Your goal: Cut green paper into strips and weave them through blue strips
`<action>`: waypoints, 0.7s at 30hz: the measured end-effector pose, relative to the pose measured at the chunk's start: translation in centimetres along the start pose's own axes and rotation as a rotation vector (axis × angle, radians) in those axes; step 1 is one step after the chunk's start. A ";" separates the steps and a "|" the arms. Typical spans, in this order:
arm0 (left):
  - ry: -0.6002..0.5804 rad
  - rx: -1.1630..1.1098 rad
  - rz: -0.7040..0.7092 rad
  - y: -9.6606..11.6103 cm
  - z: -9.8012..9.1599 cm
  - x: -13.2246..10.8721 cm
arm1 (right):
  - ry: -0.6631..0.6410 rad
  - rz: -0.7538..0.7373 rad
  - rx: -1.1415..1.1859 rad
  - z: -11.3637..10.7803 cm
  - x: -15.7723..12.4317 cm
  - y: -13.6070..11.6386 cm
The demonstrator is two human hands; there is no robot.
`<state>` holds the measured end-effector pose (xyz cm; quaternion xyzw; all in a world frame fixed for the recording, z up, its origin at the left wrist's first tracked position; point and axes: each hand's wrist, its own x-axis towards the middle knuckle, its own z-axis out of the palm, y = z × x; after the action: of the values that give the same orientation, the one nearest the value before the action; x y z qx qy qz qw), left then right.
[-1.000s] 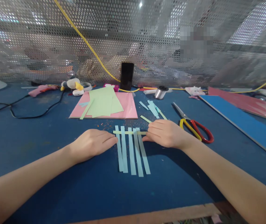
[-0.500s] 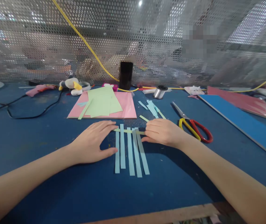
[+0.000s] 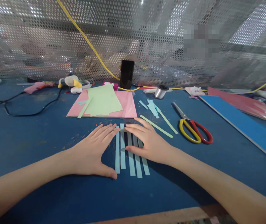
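Several light blue paper strips [image 3: 117, 155] lie side by side on the blue table, running toward me. Across their far ends passes a pale green paper strip [image 3: 123, 130], mostly hidden under my fingers. My left hand [image 3: 95, 149] rests flat at the left side, its fingertips on the green strip's left end and its thumb out near the first blue strip. Over the right-hand blue strips spreads my right hand [image 3: 147, 140], fingers apart, fingertips touching the far ends. Two loose green strips [image 3: 156, 127] lie just beyond my right hand.
Red-and-yellow-handled scissors [image 3: 192, 126] lie to the right, beside a blue board [image 3: 242, 124]. Green paper sheets [image 3: 103, 101] rest on a pink sheet [image 3: 129, 107]. A wire spool [image 3: 161, 92], a black phone [image 3: 127, 74] and a pink glue gun [image 3: 38, 87] are along the back.
My right hand has moved left from the green strip's right end onto the blue strips, its fingers spreading. My left thumb has dropped toward me and opened wider.
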<state>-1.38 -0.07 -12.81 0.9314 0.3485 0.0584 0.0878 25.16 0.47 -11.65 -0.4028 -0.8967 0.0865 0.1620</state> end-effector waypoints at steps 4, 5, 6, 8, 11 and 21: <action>0.023 0.019 0.023 0.0 0.1 0.0 | -0.035 0.007 -0.032 0.3 0.6 -0.4; 0.027 0.021 0.023 0.0 0.1 -0.1 | -0.044 0.006 -0.037 0.4 0.7 -0.5; 0.031 0.023 0.022 0.0 0.1 -0.1 | -0.054 0.002 -0.040 0.4 0.8 -0.6; 0.036 0.025 0.018 0.1 0.1 -0.2 | -0.074 -0.008 -0.043 0.5 1.0 -0.6; 0.038 0.021 0.017 0.1 0.0 -0.2 | -0.095 -0.016 -0.047 0.5 1.0 -0.8; 0.018 0.021 -0.016 0.2 0.0 -0.2 | -0.109 -0.034 -0.087 0.4 0.9 -1.2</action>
<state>-1.35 -0.36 -12.76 0.9288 0.3574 0.0623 0.0756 23.63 0.30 -11.49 -0.3887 -0.9139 0.0664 0.0969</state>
